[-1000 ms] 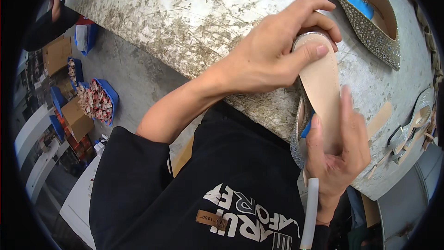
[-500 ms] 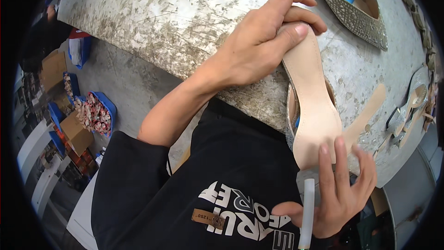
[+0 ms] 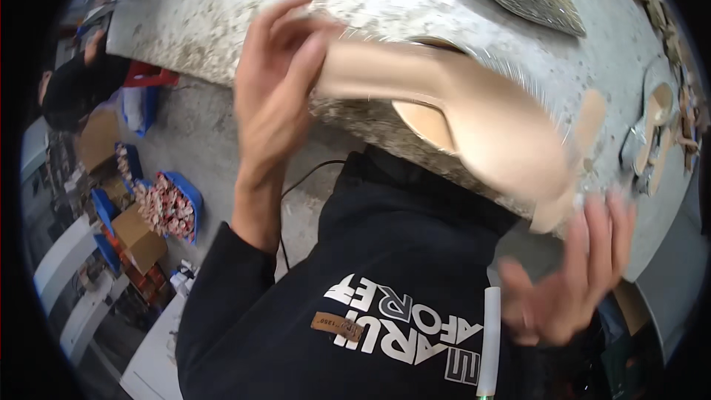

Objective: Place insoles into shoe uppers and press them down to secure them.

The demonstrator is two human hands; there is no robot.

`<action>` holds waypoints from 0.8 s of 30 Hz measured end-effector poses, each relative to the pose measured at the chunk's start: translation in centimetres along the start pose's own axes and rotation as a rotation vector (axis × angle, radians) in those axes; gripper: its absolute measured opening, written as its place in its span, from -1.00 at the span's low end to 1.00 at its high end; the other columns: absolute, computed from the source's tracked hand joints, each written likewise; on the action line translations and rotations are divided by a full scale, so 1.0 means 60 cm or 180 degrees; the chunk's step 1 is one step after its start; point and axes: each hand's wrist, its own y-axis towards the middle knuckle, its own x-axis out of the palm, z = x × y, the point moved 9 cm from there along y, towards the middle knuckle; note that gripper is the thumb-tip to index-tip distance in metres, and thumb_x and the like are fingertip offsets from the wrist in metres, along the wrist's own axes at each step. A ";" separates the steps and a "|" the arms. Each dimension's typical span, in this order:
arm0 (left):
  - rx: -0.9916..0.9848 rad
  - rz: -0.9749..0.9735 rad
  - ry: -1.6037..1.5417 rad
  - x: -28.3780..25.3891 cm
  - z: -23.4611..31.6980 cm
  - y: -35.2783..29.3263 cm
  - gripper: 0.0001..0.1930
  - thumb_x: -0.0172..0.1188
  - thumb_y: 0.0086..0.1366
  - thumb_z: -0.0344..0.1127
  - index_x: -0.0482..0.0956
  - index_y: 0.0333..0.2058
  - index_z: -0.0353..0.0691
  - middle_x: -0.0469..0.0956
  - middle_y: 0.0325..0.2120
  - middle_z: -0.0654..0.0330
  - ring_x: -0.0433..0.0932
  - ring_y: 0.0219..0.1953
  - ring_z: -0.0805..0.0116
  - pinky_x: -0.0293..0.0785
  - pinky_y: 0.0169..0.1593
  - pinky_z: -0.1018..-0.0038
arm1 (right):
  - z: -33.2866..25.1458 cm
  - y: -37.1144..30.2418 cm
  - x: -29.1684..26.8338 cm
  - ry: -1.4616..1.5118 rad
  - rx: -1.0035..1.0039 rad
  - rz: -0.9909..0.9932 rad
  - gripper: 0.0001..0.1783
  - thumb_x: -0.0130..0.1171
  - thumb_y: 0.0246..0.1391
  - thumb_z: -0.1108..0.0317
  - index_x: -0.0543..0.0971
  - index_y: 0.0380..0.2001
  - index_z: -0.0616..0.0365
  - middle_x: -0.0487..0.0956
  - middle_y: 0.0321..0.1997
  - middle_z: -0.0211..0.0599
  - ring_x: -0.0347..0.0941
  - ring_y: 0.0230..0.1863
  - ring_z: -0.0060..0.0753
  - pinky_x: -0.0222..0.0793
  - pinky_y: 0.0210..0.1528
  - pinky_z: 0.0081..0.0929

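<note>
A beige shoe insole [image 3: 511, 133], blurred by motion, lies slantwise over a shoe [image 3: 426, 124] whose pale lining shows beneath it, with sparkly streaks along the far edge. My left hand [image 3: 278, 78] grips the insole's narrow end, thumb on top; whether those fingers also clasp the shoe is hidden. Just off the wide end, my right hand [image 3: 574, 274] has its fingers apart and nothing visible in them. A second beige insole [image 3: 590, 120] rests on the table behind the first, partly covered. Farther back sits a glittery pointed shoe [image 3: 518, 0] with blue inside.
The worn, stained worktable [image 3: 200, 37] has more shoe parts [image 3: 652, 130] along its right side. A whitish tube [image 3: 489, 341] stands upright close to my body. On the floor at left are a blue bin [image 3: 174, 207] of reddish pieces and cardboard boxes [image 3: 137, 237]. Another person [image 3: 81, 89] is at far left.
My left hand has moved left and nearer, swinging the insole and shoe from nearly upright to slantwise. My right hand has come away from the wide end, slightly to the right.
</note>
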 end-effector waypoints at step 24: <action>0.2231 -0.2302 0.1622 0.209 0.013 0.002 -0.29 0.01 0.16 -0.73 0.54 0.24 0.08 0.41 0.33 0.16 0.02 0.52 -0.07 -0.32 0.56 -0.06 | -0.028 0.054 0.211 0.0164 0.0408 -0.0457 -0.14 0.30 -0.19 0.44 0.36 0.29 0.35 0.37 0.36 0.02 0.17 0.47 0.07 -0.05 0.58 -0.07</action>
